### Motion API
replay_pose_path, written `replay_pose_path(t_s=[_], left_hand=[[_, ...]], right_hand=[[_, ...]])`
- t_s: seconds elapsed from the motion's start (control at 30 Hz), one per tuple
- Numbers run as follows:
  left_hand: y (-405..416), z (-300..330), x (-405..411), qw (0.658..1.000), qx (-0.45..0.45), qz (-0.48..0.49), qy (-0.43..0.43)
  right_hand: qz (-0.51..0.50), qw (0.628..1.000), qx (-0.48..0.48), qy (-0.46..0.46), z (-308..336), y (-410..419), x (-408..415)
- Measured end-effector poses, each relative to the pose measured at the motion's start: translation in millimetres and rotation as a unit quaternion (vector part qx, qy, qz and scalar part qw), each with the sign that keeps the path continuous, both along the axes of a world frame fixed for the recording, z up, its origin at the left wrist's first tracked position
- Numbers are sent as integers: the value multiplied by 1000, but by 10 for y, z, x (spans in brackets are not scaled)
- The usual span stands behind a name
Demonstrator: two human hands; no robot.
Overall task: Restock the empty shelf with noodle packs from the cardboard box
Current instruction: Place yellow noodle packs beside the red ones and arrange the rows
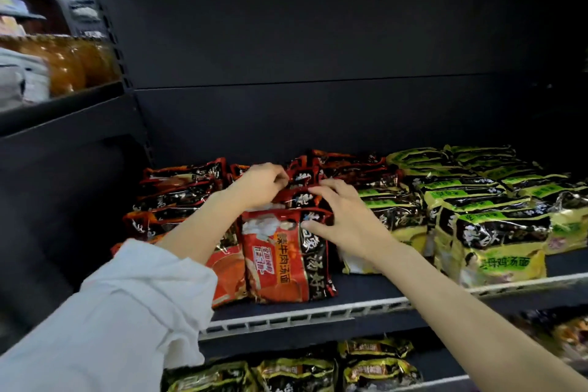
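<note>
Our left hand reaches over the row of red noodle packs, its fingers curled down onto the top edge of a pack in the middle of that row, pinching the crinkled seal. Just beside it, our right hand has its fingers bent over the top of the next pack forward, the thumb pressed against the face of the front pack, so this hand grips the red wrapper too. The two hands sit close together, nearly touching at the fingertips.

Left of the left hand, more red packs stand in a second row, partly hidden by our white sleeve. Right of the right hand, yellow-green noodle packs stand upright in rows running back to the dark rear panel. All of them rest on the black shelf, whose pale front rail runs below our wrists. Beneath our forearms, a lower shelf holds further yellow-green packs. Far off to the left of the left hand, amber bottles appear blurred on a neighbouring shelf.
</note>
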State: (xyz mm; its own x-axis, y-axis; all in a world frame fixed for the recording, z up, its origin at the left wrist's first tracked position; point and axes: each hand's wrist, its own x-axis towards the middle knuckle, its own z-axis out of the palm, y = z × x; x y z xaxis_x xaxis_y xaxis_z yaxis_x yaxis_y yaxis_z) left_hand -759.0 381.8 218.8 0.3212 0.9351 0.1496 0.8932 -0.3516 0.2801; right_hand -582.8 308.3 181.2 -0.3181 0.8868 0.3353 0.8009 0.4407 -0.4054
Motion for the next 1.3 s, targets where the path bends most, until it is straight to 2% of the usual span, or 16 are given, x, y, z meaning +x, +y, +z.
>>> replay_pose_path(t_s=[0.07, 0.13, 0.27, 0.4, 0.5, 0.63, 0.73, 0.93, 1.1, 1.23, 1.3], left_hand=[[-22, -43, -141, 998, -50, -28, 24], [-23, -76, -234, 996, -78, -46, 9], [6, -100, -327, 993, -91, -67, -14], [81, -138, -336, 991, -95, -46, -85], [186, -153, -341, 993, -108, -16, -52], [246, -121, -325, 993, -116, -23, -20], [251, -102, -246, 995, -83, -43, -20], [302, -87, -98, 995, -44, -64, 59], [301, -71, -172, 999, 6, -31, 9], [281, -79, -243, 996, -9, -18, -87], [291, -70, -278, 996, -14, -9, -90]], right_hand=[[-24, 999, -31, -33, -20, -11, -127], [-46, 996, -31, -75, -36, -7, -202], [-57, 982, 3, -179, -57, 36, -301], [-78, 966, 20, -246, -36, 31, -389], [-75, 971, 1, -229, -49, 11, -386], [-78, 978, -46, -190, -45, 10, -363], [-93, 973, -51, -205, -13, 45, -368], [-92, 964, -26, -250, -51, 108, -385], [-90, 963, 5, -252, 13, 217, -389], [-95, 966, -2, -239, 7, 248, -391], [-96, 969, -4, -229, -30, 227, -387]])
